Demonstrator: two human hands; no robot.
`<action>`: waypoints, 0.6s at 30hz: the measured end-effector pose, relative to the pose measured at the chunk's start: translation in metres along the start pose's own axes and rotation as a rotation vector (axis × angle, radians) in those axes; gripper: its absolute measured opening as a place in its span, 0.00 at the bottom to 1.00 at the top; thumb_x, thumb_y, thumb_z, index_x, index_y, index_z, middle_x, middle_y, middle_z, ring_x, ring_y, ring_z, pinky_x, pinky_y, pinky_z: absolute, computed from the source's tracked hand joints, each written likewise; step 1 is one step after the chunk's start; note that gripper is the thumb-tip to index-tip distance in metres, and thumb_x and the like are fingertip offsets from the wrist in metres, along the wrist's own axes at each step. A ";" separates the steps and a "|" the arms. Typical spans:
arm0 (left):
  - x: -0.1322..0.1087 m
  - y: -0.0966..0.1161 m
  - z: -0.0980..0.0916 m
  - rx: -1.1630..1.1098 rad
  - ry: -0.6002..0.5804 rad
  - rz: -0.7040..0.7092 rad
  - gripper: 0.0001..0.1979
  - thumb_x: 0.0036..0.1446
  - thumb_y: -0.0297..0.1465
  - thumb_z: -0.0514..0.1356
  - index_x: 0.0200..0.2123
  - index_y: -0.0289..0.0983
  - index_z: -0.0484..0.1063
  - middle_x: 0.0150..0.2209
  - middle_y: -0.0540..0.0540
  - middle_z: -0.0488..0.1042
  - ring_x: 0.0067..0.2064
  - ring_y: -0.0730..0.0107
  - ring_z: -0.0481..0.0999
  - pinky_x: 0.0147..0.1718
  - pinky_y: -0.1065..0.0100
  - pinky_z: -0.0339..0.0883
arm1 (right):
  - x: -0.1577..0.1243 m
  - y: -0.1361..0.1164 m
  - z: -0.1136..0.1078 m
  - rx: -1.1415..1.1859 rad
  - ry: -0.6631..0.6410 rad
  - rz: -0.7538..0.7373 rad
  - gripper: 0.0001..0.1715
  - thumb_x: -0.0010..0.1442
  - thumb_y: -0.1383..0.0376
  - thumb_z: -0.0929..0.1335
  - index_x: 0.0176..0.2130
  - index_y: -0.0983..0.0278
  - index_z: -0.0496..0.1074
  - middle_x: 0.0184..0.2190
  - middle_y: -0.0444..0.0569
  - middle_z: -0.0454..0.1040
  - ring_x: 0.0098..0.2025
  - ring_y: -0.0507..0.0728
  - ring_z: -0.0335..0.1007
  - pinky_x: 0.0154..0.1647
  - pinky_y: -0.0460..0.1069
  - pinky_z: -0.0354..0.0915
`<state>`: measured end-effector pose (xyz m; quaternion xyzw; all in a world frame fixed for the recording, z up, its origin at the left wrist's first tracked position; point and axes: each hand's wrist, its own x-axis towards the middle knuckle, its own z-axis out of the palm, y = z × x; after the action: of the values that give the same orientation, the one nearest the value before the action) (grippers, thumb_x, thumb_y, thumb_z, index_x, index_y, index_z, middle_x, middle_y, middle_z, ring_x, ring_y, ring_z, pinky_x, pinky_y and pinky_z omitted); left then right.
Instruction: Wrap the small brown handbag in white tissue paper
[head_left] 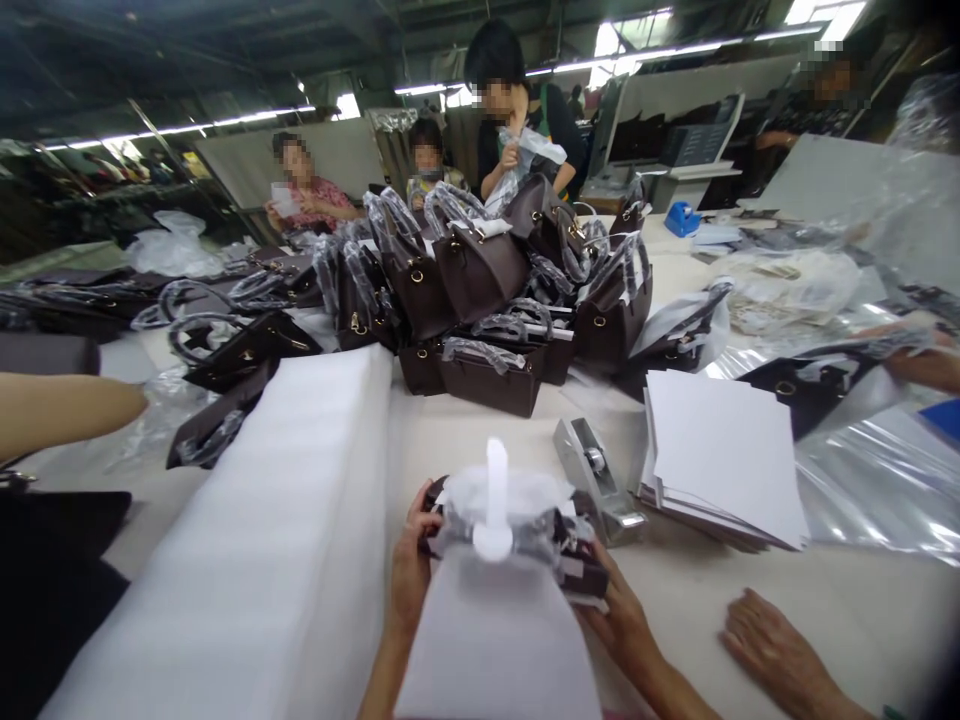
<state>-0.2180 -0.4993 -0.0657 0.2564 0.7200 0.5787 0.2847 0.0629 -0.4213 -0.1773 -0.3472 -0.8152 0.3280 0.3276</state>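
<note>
My left hand (409, 575) and my right hand (619, 620) each grip one side of a dark brown handbag (574, 560) near the table's front edge, fingers wrapped round its ends. White foam wrap (495, 500) covers the bag's top and handle, and a white sheet (495, 640) hangs down its front toward me. Most of the bag's body is hidden by this wrapping.
A tall stack of white foam sheets (262, 540) lies to the left. A metal tape dispenser (596, 480) and a stack of white paper (720, 450) lie to the right. Many wrapped brown handbags (480, 290) are piled mid-table. Another person's hand (780, 655) rests lower right; an arm (67, 410) reaches in from the left.
</note>
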 end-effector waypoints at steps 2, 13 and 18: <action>-0.007 -0.004 0.003 0.022 -0.024 0.038 0.23 0.57 0.47 0.46 0.24 0.38 0.71 0.50 0.43 0.70 0.57 0.55 0.61 0.56 0.55 0.54 | 0.002 0.017 0.006 -0.094 0.015 -0.070 0.24 0.57 0.67 0.62 0.53 0.62 0.66 0.58 0.54 0.59 0.58 0.63 0.56 0.53 0.57 0.62; 0.016 0.021 0.028 -0.038 -0.093 0.039 0.20 0.59 0.41 0.45 0.33 0.37 0.73 0.41 0.45 0.74 0.47 0.60 0.69 0.53 0.56 0.57 | 0.072 -0.074 -0.078 -0.400 0.208 -0.161 0.25 0.57 0.65 0.64 0.55 0.62 0.62 0.46 0.52 0.71 0.45 0.59 0.70 0.47 0.53 0.67; 0.034 0.025 0.030 -0.155 -0.057 0.026 0.18 0.59 0.42 0.48 0.38 0.38 0.73 0.44 0.46 0.74 0.48 0.64 0.70 0.53 0.62 0.59 | 0.124 -0.083 -0.075 -0.366 -0.077 -0.279 0.34 0.58 0.57 0.63 0.61 0.63 0.52 0.53 0.55 0.64 0.53 0.62 0.63 0.54 0.57 0.61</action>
<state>-0.2197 -0.4499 -0.0503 0.2592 0.6611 0.6288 0.3168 0.0238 -0.3462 -0.0335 -0.2719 -0.9131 0.1394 0.2701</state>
